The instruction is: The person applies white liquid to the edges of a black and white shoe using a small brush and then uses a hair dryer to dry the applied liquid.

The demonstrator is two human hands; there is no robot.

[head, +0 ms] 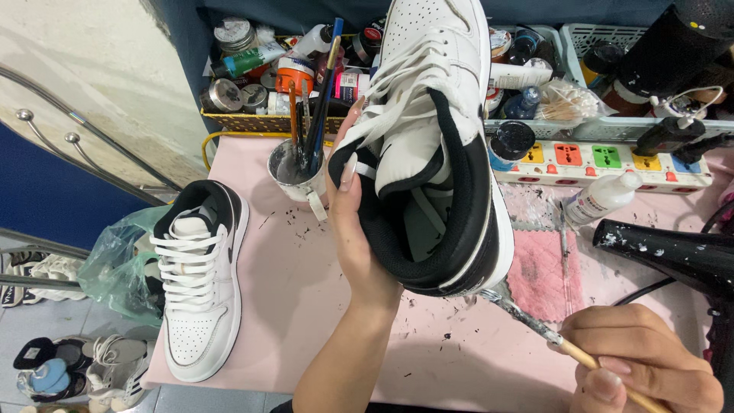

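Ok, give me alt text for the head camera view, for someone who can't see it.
A left hand holds up a black-and-white sneaker while the right hand touches a paintbrush to its heel, over a paint-flecked pink table with the matching sneaker lying left.

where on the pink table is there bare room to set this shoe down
The widest bare patch of pink table lies between the second shoe at the left edge and the left hand holding the shoe. The back is crowded: brush cup, paint basket, power strip. The pink cloth sits right.
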